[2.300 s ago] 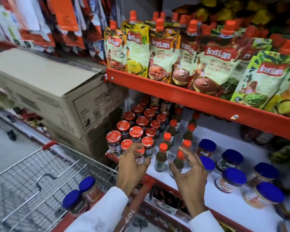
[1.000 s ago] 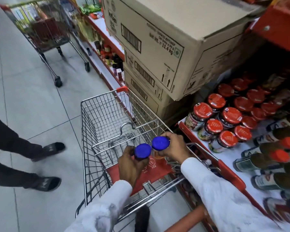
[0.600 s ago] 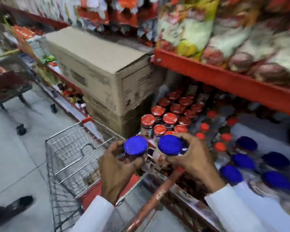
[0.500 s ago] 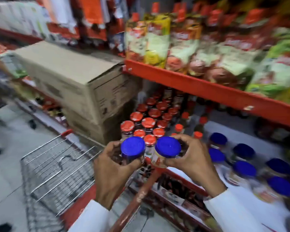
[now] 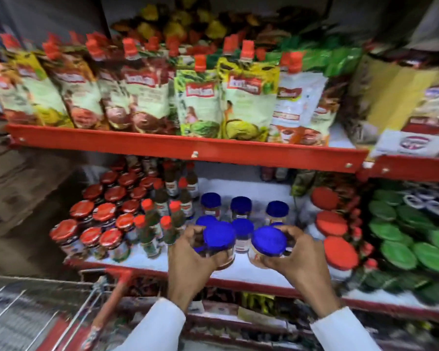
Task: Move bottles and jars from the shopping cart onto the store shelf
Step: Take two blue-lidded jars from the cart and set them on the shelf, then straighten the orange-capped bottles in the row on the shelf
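Holding one blue-lidded glass jar [image 5: 219,245] in the left hand [image 5: 192,259] and another blue-lidded jar [image 5: 268,245] in the right hand [image 5: 298,259], both grips are closing around them at lower centre, over the white shelf [image 5: 238,271].

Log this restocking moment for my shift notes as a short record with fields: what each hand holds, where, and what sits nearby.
left hand: grips a blue-lidded jar
right hand: grips a second blue-lidded jar
position: both jars over the front of the white shelf
already shelved: more blue-lidded jars just behind
to the left: small bottles, red-lidded jars
cart: lower left, blurred
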A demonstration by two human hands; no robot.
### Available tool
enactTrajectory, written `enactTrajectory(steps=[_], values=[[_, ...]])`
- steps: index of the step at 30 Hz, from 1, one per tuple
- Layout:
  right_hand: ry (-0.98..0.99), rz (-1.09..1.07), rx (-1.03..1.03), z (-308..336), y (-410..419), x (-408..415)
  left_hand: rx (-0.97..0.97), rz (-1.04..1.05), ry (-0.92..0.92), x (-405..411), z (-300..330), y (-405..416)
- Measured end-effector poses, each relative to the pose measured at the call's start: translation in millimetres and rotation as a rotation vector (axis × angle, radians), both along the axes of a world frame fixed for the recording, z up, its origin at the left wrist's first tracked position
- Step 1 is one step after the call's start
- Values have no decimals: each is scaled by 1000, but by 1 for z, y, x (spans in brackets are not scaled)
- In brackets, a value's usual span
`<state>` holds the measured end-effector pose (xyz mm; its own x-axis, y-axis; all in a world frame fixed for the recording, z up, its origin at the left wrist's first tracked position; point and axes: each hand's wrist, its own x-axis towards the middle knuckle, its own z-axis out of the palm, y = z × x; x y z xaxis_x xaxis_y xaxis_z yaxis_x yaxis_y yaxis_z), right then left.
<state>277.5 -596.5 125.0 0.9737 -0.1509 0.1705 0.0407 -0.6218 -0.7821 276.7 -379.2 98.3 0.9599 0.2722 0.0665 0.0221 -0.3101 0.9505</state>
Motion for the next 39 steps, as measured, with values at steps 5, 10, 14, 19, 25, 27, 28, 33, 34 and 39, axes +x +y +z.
enactTrajectory(steps=[5,10,14,19,25,27,28,33,34,39], values=[[39,-92,10,-43,-23,12,82,-7,86,23,-40,-46],[96,-122,-10,-68,-25,21,85,15,204,34,-63,-74],[123,-140,4,-81,-25,25,83,36,210,34,-70,-83],[160,-128,95,-88,-24,25,63,-8,235,31,-73,-83],[108,-148,-23,-78,-20,15,100,-79,160,21,-51,-57],[43,-145,-104,-68,-8,13,117,-62,88,14,-39,-37],[5,-126,-129,-62,2,13,123,-44,44,10,-32,-25],[-82,-15,-27,-40,69,20,138,121,-113,-5,-11,47],[-85,7,2,-40,81,23,141,152,-122,-5,-13,62],[-12,88,109,-40,155,38,80,293,-105,1,-23,131]])
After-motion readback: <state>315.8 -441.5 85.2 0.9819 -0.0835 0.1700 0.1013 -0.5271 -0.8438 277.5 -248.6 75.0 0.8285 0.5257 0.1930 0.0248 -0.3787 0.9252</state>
